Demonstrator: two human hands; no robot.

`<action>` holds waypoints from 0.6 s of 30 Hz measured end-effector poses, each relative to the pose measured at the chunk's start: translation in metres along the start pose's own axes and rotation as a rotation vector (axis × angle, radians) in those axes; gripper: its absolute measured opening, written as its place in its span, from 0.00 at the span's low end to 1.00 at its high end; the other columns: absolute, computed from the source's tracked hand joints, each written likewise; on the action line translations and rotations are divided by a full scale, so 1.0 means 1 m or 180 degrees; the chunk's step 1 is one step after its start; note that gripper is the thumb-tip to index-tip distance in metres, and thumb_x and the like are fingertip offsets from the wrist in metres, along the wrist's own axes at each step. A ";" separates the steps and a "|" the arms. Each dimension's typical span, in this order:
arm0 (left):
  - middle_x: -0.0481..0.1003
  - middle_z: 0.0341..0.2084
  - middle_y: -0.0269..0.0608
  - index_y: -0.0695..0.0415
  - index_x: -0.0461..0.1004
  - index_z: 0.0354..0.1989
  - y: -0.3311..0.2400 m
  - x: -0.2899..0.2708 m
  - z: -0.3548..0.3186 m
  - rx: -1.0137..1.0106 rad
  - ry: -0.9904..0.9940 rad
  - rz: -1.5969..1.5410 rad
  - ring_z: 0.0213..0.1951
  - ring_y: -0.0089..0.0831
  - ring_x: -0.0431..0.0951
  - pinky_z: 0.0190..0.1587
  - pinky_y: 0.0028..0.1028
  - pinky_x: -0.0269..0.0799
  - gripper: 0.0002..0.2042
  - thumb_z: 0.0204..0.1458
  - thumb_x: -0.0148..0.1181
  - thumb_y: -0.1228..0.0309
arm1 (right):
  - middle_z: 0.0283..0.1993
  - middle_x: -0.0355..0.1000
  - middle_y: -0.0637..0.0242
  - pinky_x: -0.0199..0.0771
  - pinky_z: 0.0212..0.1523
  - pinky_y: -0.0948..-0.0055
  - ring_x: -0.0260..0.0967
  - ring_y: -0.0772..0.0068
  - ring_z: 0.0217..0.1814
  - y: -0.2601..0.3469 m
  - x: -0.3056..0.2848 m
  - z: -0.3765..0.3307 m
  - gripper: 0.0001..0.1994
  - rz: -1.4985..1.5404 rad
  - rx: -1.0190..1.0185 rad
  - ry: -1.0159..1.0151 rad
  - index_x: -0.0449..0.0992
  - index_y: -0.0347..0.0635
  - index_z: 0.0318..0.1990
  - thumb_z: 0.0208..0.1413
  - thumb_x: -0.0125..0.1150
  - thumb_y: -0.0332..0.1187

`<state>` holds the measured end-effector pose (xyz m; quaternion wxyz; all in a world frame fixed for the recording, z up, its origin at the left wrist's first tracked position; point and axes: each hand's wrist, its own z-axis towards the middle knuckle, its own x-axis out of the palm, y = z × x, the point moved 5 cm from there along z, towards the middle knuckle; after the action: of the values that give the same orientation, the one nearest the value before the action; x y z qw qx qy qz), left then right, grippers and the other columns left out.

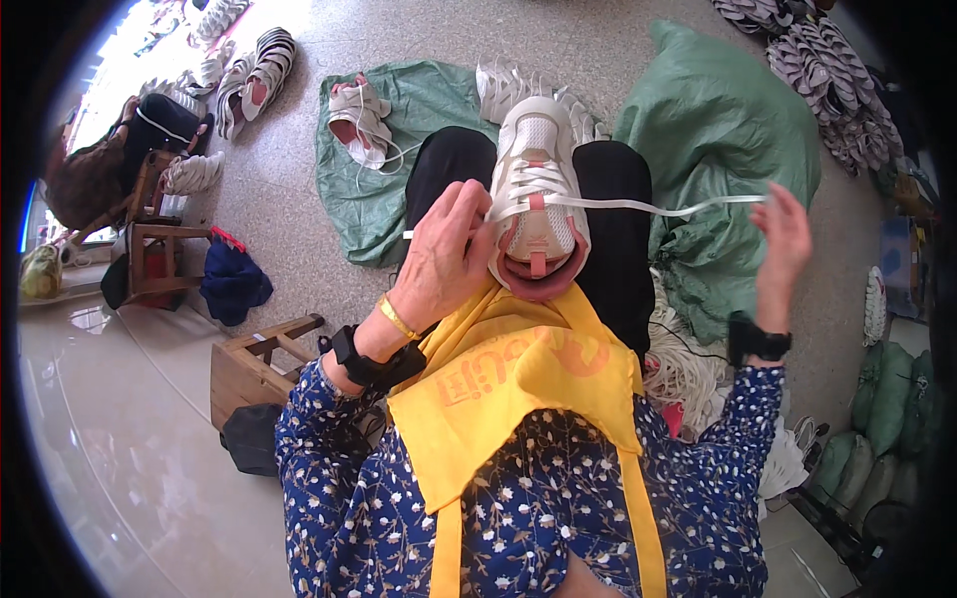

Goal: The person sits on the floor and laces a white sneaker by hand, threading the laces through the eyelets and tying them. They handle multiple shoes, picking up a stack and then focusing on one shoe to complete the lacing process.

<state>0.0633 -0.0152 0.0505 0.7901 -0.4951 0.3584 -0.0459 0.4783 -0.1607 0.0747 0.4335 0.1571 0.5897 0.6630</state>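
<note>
On the lap: sneaker (535, 189), toe away; left hand (444, 254) gripping its side; right hand (786, 239) pinching the lace (658, 207) taut rightward.

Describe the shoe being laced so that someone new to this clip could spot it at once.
Start at the person's lap, where the yellow apron ends. There a white sneaker with pink lining rests between the black-clad knees, toe pointing away. Unlike the shoes lying on the floor, a white lace runs from its eyelets out to the right hand, while the left hand steadies it.
</note>
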 end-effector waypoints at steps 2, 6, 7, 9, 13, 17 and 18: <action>0.68 0.30 0.50 0.63 0.67 0.38 0.003 -0.006 -0.001 0.0132 0.0105 0.0228 0.32 0.50 0.74 0.35 0.41 0.71 0.05 0.56 0.57 0.82 | 0.49 0.80 0.65 0.81 0.38 0.76 0.79 0.79 0.39 0.012 0.055 -0.034 0.12 -0.0122 -0.0056 0.0872 0.80 0.39 0.54 0.65 0.64 0.27; 0.70 0.28 0.49 0.63 0.70 0.35 0.002 -0.011 -0.001 0.0312 0.0093 0.0593 0.29 0.49 0.75 0.32 0.38 0.71 0.04 0.57 0.59 0.81 | 0.47 0.81 0.57 0.80 0.35 0.71 0.81 0.69 0.36 0.063 0.141 -0.092 0.16 -0.1014 -0.0980 0.1803 0.79 0.39 0.54 0.58 0.67 0.24; 0.69 0.27 0.49 0.63 0.70 0.34 0.002 -0.012 0.000 0.0318 0.0067 0.0636 0.29 0.50 0.75 0.31 0.38 0.71 0.04 0.57 0.60 0.81 | 0.47 0.80 0.56 0.80 0.36 0.67 0.80 0.62 0.37 0.062 0.153 -0.097 0.15 -0.0995 -0.1528 0.1740 0.79 0.39 0.53 0.57 0.67 0.24; 0.69 0.27 0.49 0.63 0.70 0.34 0.001 -0.020 0.003 0.0320 -0.0015 0.0688 0.29 0.50 0.75 0.31 0.38 0.70 0.04 0.57 0.60 0.81 | 0.45 0.79 0.54 0.80 0.40 0.59 0.79 0.48 0.41 0.062 0.170 -0.102 0.12 -0.1108 -0.1995 0.1860 0.78 0.38 0.49 0.57 0.65 0.24; 0.69 0.27 0.48 0.63 0.70 0.34 0.003 -0.033 0.006 0.0492 -0.0134 0.0947 0.29 0.50 0.74 0.31 0.38 0.70 0.05 0.57 0.61 0.81 | 0.41 0.79 0.54 0.79 0.39 0.58 0.79 0.48 0.40 0.059 0.166 -0.093 0.08 -0.1258 -0.1831 0.1931 0.78 0.36 0.44 0.58 0.65 0.24; 0.69 0.27 0.48 0.62 0.70 0.33 0.003 -0.041 -0.001 0.0521 -0.0102 0.1030 0.28 0.50 0.74 0.31 0.38 0.70 0.06 0.56 0.63 0.81 | 0.37 0.78 0.54 0.77 0.35 0.61 0.78 0.52 0.35 0.055 0.150 -0.087 0.05 -0.0991 -0.1413 0.2022 0.79 0.37 0.42 0.58 0.65 0.24; 0.70 0.27 0.48 0.62 0.70 0.33 0.004 -0.044 -0.004 0.0500 -0.0077 0.1042 0.27 0.49 0.74 0.31 0.37 0.70 0.06 0.56 0.63 0.81 | 0.35 0.78 0.55 0.76 0.33 0.63 0.78 0.54 0.34 0.054 0.147 -0.092 0.05 -0.0913 -0.1236 0.2162 0.79 0.37 0.41 0.58 0.66 0.24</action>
<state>0.0274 0.0024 0.0689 0.8276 -0.3674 0.4200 0.0613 0.3068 -0.1049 0.0566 0.3239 -0.2389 0.5791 0.7090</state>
